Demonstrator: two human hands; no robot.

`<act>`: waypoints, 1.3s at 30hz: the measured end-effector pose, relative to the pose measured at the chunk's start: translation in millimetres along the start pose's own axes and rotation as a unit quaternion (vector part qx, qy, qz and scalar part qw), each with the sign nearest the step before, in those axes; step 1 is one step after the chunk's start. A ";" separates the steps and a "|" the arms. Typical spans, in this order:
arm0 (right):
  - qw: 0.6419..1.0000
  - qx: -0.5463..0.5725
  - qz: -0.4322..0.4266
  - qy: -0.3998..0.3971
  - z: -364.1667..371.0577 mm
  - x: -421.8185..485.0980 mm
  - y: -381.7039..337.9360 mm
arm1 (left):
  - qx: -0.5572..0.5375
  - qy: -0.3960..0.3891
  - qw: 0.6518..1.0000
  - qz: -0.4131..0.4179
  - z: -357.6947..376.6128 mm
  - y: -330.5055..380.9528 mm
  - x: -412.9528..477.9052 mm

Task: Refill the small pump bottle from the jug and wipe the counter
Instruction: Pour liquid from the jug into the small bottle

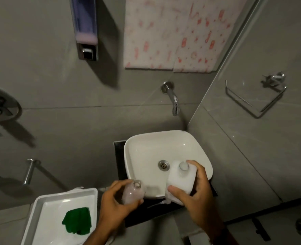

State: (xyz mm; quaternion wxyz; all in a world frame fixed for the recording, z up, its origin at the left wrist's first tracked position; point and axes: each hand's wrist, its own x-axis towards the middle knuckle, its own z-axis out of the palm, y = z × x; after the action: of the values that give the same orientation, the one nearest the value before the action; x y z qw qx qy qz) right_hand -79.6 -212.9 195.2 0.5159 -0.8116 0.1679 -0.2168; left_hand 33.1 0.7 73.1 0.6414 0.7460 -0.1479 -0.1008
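Note:
My left hand (113,202) grips a small clear bottle (133,192) with its neck open and no pump on it, at the front left rim of the white basin (139,149). My right hand (198,193) holds a white jug (180,179), also uncapped, upright over the front right of the basin. The two containers stand side by side, a short gap between them. A white piece, possibly the pump, lies on the dark counter (146,214) under my right palm. A green cloth (77,221) lies in a white tray (45,200) at the lower left.
A wall tap (173,99) juts out above the basin, whose drain (163,165) is uncovered. A wall soap dispenser (86,27) hangs at the upper left, a patterned towel (174,32) beside it. A mirror with a chrome holder (255,96) fills the right.

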 end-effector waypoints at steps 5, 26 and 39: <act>0.993 -0.046 -0.095 -0.054 -13.8 55.4 -78.6 | -0.004 0.024 0.996 0.081 -16.5 112.7 35.5; 0.831 -0.419 -0.363 0.056 -31.8 136.1 -190.1 | 0.023 0.099 0.988 0.119 -33.5 225.8 73.0; 0.812 -0.441 -0.376 0.075 -30.0 139.4 -190.3 | 0.057 0.105 0.987 0.103 -34.8 226.3 75.6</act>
State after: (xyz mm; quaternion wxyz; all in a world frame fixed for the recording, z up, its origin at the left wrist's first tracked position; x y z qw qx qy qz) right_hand 32.3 -226.7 404.5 -0.0330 -0.9329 -0.0347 -0.3568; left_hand 95.1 -23.7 304.8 0.6165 0.7687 -0.1616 0.0535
